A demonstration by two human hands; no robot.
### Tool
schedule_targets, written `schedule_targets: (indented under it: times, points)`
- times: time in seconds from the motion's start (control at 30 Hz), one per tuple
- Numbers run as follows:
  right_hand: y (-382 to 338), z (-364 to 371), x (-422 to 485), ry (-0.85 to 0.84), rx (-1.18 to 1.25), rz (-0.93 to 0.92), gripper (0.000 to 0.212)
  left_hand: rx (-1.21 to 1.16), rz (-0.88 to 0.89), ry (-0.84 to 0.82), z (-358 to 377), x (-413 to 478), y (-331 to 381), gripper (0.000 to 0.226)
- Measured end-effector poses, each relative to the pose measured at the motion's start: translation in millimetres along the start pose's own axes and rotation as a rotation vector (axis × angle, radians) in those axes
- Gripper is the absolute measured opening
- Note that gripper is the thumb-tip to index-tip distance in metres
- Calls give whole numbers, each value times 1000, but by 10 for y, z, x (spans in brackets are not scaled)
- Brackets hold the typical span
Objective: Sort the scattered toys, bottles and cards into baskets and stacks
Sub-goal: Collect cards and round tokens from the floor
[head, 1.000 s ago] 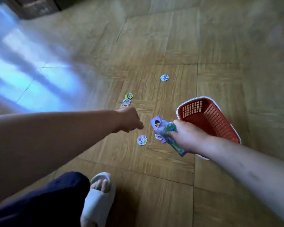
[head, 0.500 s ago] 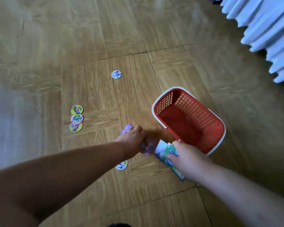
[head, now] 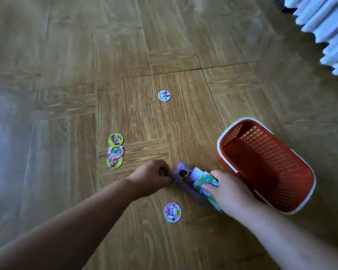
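Two hands have closed together since half a second ago, fingers of the left hand (head: pixel 152 178) pinching a purple card (head: pixel 180 173) against the card stack (head: pixel 202 185) grasped by fingers of the right hand (head: pixel 230 193), low over the floor (head: pixel 164 45) beside the red basket (head: pixel 277 152), which shows only its mesh.

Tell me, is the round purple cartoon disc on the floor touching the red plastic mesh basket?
Apart. The head view shows wooden floor and the right hand between the purple disc and the red basket.

Wood-grain tiled floor (head: pixel 66 55) carries: red plastic mesh basket (head: pixel 261 141), right; three overlapping round picture cards (head: pixel 115 151), left; one white round card (head: pixel 164 95), far; one purple-figured round card (head: pixel 172 212), near.
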State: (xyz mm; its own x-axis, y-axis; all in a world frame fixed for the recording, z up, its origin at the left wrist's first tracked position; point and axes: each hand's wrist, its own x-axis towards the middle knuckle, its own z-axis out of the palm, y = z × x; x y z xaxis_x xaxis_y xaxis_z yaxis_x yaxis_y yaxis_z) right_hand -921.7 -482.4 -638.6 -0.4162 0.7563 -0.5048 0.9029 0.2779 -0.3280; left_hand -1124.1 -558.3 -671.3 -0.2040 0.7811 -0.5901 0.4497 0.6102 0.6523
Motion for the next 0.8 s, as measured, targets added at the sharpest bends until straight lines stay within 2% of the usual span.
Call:
schedule_targets:
  times: [0.07, 0.2, 0.27, 0.37, 0.47, 0.57, 0.7, 0.8]
  points:
    - [-150, 99, 104, -25, -9, -6, 21, -119, -77, 130, -234, 2, -147, 8]
    - [-341, 351, 155, 19, -182, 47, 64, -199, -193, 385, -649, -50, -410, 16]
    - [-366, 439, 157, 22, -148, 100, 73, -208, -206, 440, -790, -47, -490, 18]
    - [-365, 477, 190, -35, -43, 182, 68, -197, -203, 506, -923, 27, -572, 23]
    - [-397, 451, 223, -96, -137, 184, 61, -84, -258, 526, -952, 141, -630, 22]
    - [-402, 457, 221, -57, -237, 169, 68, 127, -303, 522, -891, 204, -647, 38]
    - [-449, 472, 213, -35, -131, 239, 73, 371, -176, 524, -793, 223, -680, 26]
    - [-481, 471, 243, -85, -98, 268, 64, 432, -53, 581, -756, 218, -720, 28]
